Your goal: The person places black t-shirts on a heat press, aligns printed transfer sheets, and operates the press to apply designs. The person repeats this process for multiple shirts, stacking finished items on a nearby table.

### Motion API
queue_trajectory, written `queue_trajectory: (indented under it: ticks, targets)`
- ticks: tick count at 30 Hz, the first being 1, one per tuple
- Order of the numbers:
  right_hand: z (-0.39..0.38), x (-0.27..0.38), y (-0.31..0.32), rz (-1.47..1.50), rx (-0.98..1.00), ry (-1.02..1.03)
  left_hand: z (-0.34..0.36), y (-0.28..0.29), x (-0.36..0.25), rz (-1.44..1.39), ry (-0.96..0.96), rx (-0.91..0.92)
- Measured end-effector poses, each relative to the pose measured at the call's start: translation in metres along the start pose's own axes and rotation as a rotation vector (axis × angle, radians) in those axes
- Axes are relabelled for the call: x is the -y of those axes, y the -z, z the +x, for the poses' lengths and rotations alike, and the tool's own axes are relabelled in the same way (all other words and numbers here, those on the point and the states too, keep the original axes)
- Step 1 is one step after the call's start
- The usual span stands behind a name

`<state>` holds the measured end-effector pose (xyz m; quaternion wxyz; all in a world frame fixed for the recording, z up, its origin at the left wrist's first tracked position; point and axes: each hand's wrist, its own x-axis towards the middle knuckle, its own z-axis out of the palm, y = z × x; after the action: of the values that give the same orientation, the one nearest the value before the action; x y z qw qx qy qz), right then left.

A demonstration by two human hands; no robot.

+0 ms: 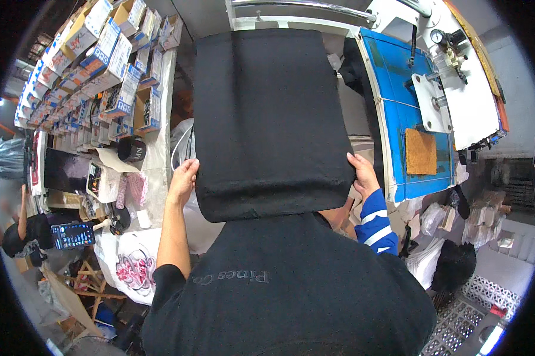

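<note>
A broad black cloth [273, 118] spreads out in front of me, with a soft lengthwise crease left of its middle. Its near edge bends over in a rounded fold close to my chest. At the cloth's left side, my left hand [185, 179] is closed, thumb and fingers pinching the edge. My right hand [364, 173] pinches the opposite edge at about the same height; a blue and white sleeve [375, 225] covers that forearm. Whatever supports the cloth is hidden beneath it.
Boxes [107, 71] stack on the left bench, with a black mug [131, 149] nearby. At right stands a machine with a blue padded surface [398, 113], a brown square pad [421, 152] and a pressure gauge [437, 37]. Another person's arm [23, 213] shows far left.
</note>
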<state>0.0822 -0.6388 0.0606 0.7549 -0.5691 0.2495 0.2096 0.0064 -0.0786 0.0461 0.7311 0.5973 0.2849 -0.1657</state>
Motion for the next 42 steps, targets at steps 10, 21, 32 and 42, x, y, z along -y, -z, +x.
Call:
queue_trajectory:
  ticks: [10, 21, 32, 42]
  targets:
    - [-0.014, 0.004, 0.014, 0.129, 0.028, 0.051, -0.034, 0.01, 0.006, -0.277, -0.103, 0.152]
    - [-0.019, -0.011, 0.023, 0.15, 0.006, 0.071, -0.039, 0.024, 0.012, -0.209, -0.084, 0.198]
    - [-0.024, -0.021, 0.04, 0.211, 0.035, 0.11, -0.036, 0.025, 0.023, -0.111, 0.0, 0.029]
    - [-0.001, -0.047, 0.033, 0.202, 0.018, 0.095, -0.029, 0.025, 0.049, -0.605, -0.134, 0.189]
